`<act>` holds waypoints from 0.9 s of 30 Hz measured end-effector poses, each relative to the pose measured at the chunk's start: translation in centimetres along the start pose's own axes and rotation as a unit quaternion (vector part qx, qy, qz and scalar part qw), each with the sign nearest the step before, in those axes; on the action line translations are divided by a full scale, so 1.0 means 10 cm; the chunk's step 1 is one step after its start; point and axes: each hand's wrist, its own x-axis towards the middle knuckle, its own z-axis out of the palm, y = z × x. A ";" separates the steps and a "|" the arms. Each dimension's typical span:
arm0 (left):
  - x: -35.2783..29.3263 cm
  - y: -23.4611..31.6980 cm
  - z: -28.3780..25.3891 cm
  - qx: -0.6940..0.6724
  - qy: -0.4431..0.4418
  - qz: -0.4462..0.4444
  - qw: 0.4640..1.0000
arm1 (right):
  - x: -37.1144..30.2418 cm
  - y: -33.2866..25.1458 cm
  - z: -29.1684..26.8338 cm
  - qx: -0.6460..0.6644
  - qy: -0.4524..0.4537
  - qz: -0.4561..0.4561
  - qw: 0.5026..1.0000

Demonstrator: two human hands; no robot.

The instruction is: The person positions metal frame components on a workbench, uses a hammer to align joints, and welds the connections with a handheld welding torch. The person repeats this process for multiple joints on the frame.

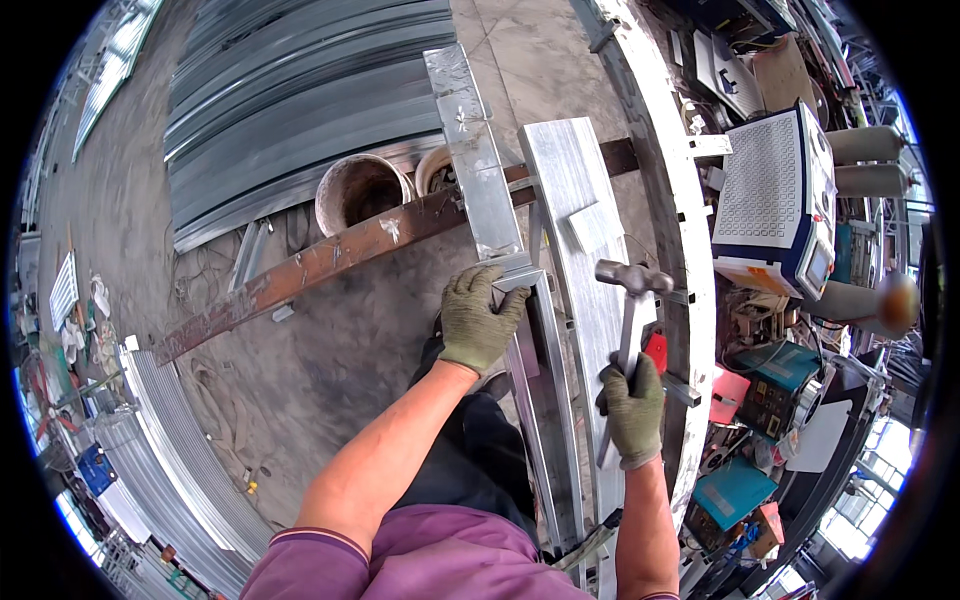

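My left hand, in an olive-green work glove, grips a short grey metal piece at the end of a long narrow metal profile. Its thumb and fingers close around the piece's near corner. A hammer stands out from my right hand, gloved the same way and wrapped around the handle. The steel head points away from me, above a wide silver metal beam. A small flat metal plate lies on that beam. Another grey metal bar reaches up to the held piece.
A rusty brown crossbeam runs under the bars, with a stained bucket behind it. Stacked metal sheets lie beyond. To the right are a long pale rail, a white-and-blue machine and teal boxes. Ribbed panels lie left.
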 end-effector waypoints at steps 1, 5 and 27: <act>0.01 -0.01 -0.01 0.002 0.000 -0.002 1.000 | -0.03 -0.13 0.07 0.018 -0.021 0.035 0.999; 0.02 -0.02 0.02 -0.002 0.013 0.013 1.000 | 0.01 0.04 0.21 -0.186 0.042 -0.216 0.958; -0.08 0.03 0.02 0.022 -0.016 -0.018 0.999 | 0.15 -0.03 0.42 -0.449 0.007 -0.215 0.868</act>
